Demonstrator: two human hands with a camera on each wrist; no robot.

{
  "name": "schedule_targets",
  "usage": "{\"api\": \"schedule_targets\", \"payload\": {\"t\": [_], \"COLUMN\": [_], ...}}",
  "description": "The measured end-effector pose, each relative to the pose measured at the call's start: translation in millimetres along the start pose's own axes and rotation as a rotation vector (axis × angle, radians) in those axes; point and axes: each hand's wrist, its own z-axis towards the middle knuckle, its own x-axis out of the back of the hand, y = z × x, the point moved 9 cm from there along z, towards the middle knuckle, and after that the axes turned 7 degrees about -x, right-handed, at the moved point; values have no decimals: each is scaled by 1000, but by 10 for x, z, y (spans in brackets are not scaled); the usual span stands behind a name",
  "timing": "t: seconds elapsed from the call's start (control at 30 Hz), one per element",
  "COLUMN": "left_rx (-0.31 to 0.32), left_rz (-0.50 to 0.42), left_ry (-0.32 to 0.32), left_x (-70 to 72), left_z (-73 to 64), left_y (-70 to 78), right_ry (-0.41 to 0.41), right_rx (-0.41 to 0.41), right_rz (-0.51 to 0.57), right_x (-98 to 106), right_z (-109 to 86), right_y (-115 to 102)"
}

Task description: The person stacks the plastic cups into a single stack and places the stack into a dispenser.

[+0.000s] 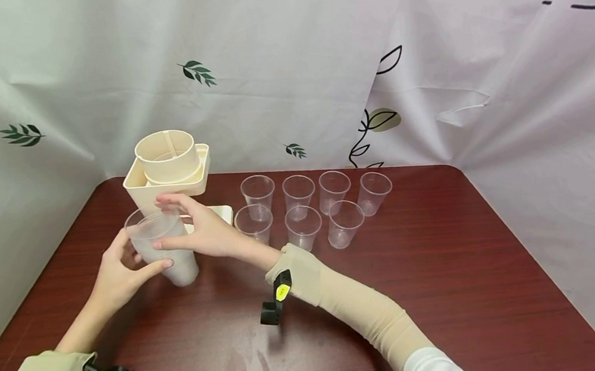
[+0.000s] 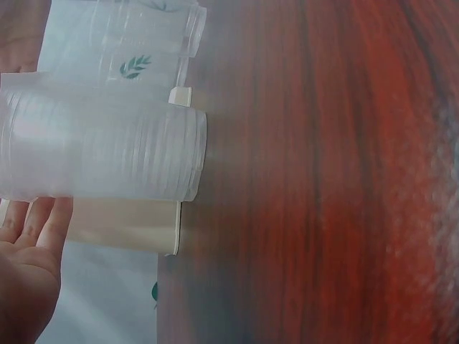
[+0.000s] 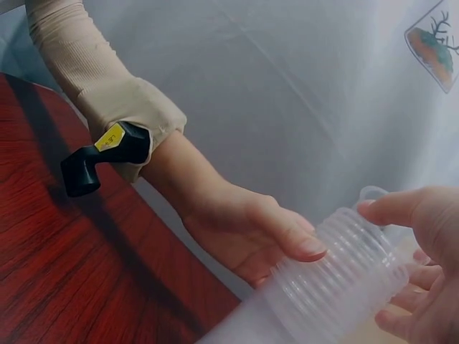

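Note:
My left hand (image 1: 113, 279) holds a tall stack of clear plastic cups (image 1: 180, 267), its thumb on the near side and its fingers behind. The stack leans, with its mouth up and toward the left. My right hand (image 1: 206, 229) is at the top of the stack, thumb and fingers around the rim of the uppermost plastic cup. In the right wrist view, ridged rims of the nested cups (image 3: 333, 261) lie between the two hands. The left wrist view shows the stack (image 2: 136, 154) from the side, above the tabletop.
Several single clear cups (image 1: 302, 224) stand upright in two rows right of the hands. Behind the stack is a cream plastic holder (image 1: 172, 169) with a round tube over a square tray and a flat base (image 1: 223, 212). Pale curtains (image 1: 287, 79) edge the dark red wooden table (image 1: 446, 278).

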Motion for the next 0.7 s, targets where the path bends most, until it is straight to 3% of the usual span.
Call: {"api": "schedule_targets", "payload": {"t": [0.23, 0.7], "left_rx": [8, -6], "left_rz": [35, 16], "left_ry": [-10, -38], "left_x": [-7, -15], "left_z": [-5, -4], "left_y": [9, 2], "right_ry": [-2, -12], "right_rx": [-5, -2], "right_rz": [-11, -66], "right_x": [-9, -37], "right_z": [-16, -23], "right_y": [16, 95]}}
